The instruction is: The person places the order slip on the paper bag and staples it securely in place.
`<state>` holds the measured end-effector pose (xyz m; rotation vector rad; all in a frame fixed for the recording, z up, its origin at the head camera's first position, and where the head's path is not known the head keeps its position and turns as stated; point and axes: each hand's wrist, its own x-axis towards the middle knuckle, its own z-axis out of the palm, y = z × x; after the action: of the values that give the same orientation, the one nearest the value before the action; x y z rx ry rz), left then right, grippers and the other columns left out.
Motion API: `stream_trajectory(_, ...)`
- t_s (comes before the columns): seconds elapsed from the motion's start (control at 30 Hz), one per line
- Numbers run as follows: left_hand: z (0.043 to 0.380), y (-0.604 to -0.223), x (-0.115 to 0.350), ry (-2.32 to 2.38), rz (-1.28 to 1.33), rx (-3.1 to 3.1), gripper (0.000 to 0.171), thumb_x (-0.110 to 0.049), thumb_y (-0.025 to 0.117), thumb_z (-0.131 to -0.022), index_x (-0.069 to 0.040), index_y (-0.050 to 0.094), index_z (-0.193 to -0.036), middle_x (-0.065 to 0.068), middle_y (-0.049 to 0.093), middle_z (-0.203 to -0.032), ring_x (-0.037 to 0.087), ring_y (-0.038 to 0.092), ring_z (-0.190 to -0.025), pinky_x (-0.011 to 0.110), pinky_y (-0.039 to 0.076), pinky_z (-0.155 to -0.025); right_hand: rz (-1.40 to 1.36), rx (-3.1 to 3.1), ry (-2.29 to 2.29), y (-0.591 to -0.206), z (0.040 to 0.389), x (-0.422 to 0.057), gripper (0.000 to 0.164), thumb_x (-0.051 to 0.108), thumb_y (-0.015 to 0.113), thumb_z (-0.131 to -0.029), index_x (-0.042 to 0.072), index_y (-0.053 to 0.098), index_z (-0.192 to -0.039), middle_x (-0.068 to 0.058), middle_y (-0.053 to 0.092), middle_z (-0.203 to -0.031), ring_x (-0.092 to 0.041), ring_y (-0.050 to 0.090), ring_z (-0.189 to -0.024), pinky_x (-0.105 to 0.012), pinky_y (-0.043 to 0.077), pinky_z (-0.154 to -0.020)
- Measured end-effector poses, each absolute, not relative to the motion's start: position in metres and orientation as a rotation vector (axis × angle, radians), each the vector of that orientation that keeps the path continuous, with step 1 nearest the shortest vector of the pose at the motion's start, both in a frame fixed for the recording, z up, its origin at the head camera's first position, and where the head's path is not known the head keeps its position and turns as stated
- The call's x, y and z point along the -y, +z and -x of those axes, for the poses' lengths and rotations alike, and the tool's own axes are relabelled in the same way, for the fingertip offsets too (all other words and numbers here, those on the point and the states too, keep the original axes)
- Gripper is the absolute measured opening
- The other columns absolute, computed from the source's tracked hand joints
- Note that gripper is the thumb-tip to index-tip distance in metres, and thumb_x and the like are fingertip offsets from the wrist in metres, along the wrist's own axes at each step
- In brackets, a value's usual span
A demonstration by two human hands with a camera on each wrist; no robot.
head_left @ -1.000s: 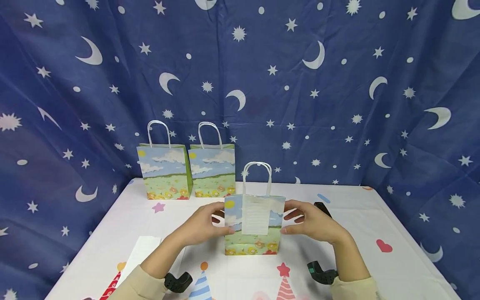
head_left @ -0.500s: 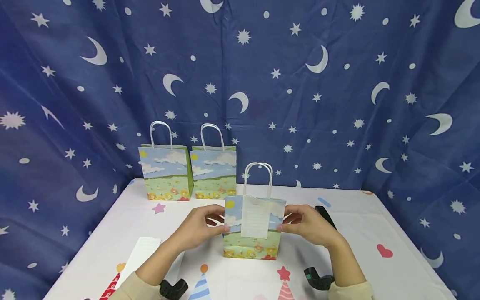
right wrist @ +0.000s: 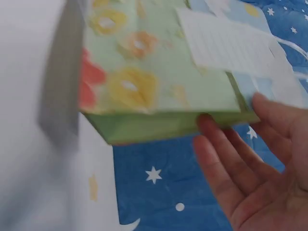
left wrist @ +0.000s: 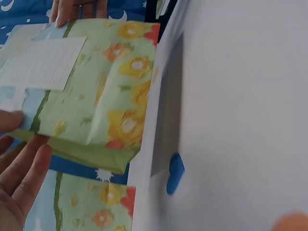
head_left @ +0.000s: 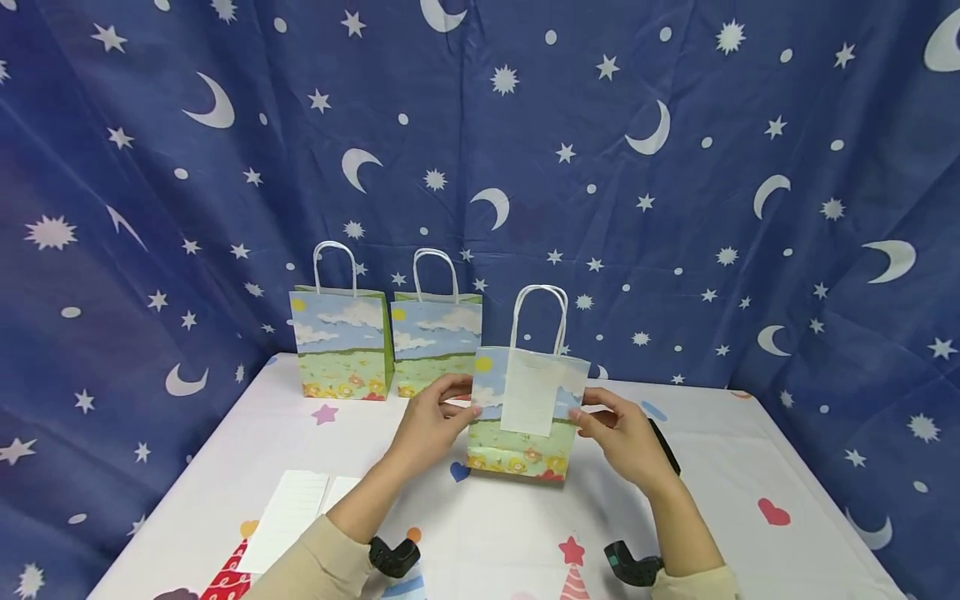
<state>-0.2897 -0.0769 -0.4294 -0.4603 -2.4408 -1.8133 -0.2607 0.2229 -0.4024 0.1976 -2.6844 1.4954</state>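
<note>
In the head view, your left hand [head_left: 433,421] and right hand [head_left: 626,433] grip the near bag [head_left: 517,454] by its left and right sides, thumbs toward the front. The bag is over the middle of the table [head_left: 712,500], handles up; a white slip [head_left: 528,396] covers part of its front. At the far left stand two bags with the same print, the left far bag [head_left: 341,350] and the right far bag [head_left: 438,337]. White sheets [head_left: 281,517] lie at the near left.

In the left wrist view, your left thumb is on the printed front and your fingers are at the green side.

In the right wrist view, your right thumb and fingers pinch the opposite side edge.
</note>
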Motion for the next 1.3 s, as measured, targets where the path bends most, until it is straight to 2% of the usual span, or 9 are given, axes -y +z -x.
stream_trajectory(0.27,0.301,-0.422,0.046,-1.749,0.38,2.412,0.042,-0.019,0.071,-0.1,-0.018,0.059,-0.14,0.008,0.067,-0.141,0.023,0.076,-0.101,0.027,0.058,-0.072,0.031,2.499,1.578,-0.41,0.277,-0.217,0.05,0.022,0.062,-0.106,0.006,0.05,-0.152,-0.018,0.059,-0.142,-0.014,0.072,-0.104,-0.031,0.061,-0.088)
stream_trajectory(0.53,0.319,-0.422,0.02,-1.674,0.334,2.456,0.047,-0.017,0.062,-0.105,-0.017,0.054,-0.15,0.006,0.062,-0.147,0.024,0.074,-0.111,0.025,0.056,-0.067,0.141,2.43,1.657,-0.407,0.296,-0.215,0.05,0.019,0.052,-0.11,0.01,0.042,-0.158,-0.019,0.051,-0.155,-0.037,0.061,-0.131,-0.042,0.054,-0.106)
stream_trajectory(0.63,0.326,-0.422,0.015,-1.639,0.342,2.502,0.048,-0.01,0.051,-0.107,-0.017,0.049,-0.155,0.011,0.061,-0.148,0.019,0.072,-0.078,0.022,0.046,-0.053,0.138,2.48,1.643,-0.406,0.303,-0.216,0.052,0.019,0.047,-0.112,0.012,0.036,-0.162,-0.018,0.044,-0.161,-0.04,0.054,-0.138,-0.049,0.048,-0.113)
stream_trajectory(0.73,0.334,-0.423,0.011,-1.648,0.342,2.549,0.058,-0.002,0.04,-0.104,-0.017,0.042,-0.159,0.022,0.067,-0.135,0.013,0.045,-0.05,0.022,0.035,-0.047,0.122,2.538,1.625,-0.406,0.311,-0.218,0.054,0.018,0.044,-0.112,0.015,0.03,-0.164,-0.016,0.037,-0.165,-0.04,0.045,-0.146,-0.051,0.044,-0.116)
stream_trajectory(0.8,0.339,-0.424,0.009,-1.659,0.343,2.584,0.065,0.002,0.038,-0.099,-0.016,0.037,-0.162,0.029,0.067,-0.128,0.01,0.032,-0.047,0.023,0.033,-0.047,0.103,2.565,1.628,-0.406,0.317,-0.219,0.055,0.016,0.042,-0.112,0.014,0.026,-0.165,-0.017,0.033,-0.168,-0.042,0.039,-0.15,-0.052,0.042,-0.118)
stream_trajectory(1.0,0.352,-0.432,0.005,-1.644,0.373,2.678,0.079,0.005,0.039,-0.089,-0.01,0.024,-0.165,0.024,0.064,-0.139,0.01,0.03,-0.048,0.025,0.035,-0.049,0.093,2.604,1.652,-0.413,0.336,-0.222,0.062,0.006,0.04,-0.107,0.014,0.022,-0.166,-0.019,0.034,-0.166,-0.04,0.024,-0.158,-0.059,0.027,-0.125)
stream_trajectory(1.1,0.357,-0.435,0.003,-1.661,0.406,2.68,0.083,0.005,0.039,-0.086,-0.009,0.02,-0.166,0.02,0.056,-0.15,0.015,0.05,-0.064,0.028,0.038,-0.053,0.088,2.599,1.667,-0.417,0.343,-0.223,0.066,0.002,0.042,-0.103,0.015,0.023,-0.166,-0.02,0.036,-0.164,-0.04,0.02,-0.158,-0.061,0.021,-0.126)
stream_trajectory(1.23,0.363,-0.435,0.0,-1.704,0.447,2.674,0.09,0.006,0.041,-0.084,-0.01,0.012,-0.167,0.011,0.023,-0.172,0.014,0.051,-0.07,0.027,0.038,-0.052,0.083,2.591,1.671,-0.419,0.346,-0.222,0.069,-0.001,0.041,-0.102,0.013,0.02,-0.166,-0.022,0.034,-0.165,-0.04,0.018,-0.159,-0.061,0.018,-0.127)
stream_trajectory(1.3,0.367,-0.435,-0.001,-1.707,0.453,2.692,0.092,0.005,0.042,-0.084,-0.012,0.008,-0.168,0.011,0.021,-0.173,0.013,0.043,-0.059,0.026,0.036,-0.048,0.1,2.598,1.663,-0.42,0.348,-0.222,0.069,0.0,0.04,-0.102,0.011,0.018,-0.166,-0.023,0.032,-0.166,-0.04,0.016,-0.159,-0.06,0.016,-0.128)
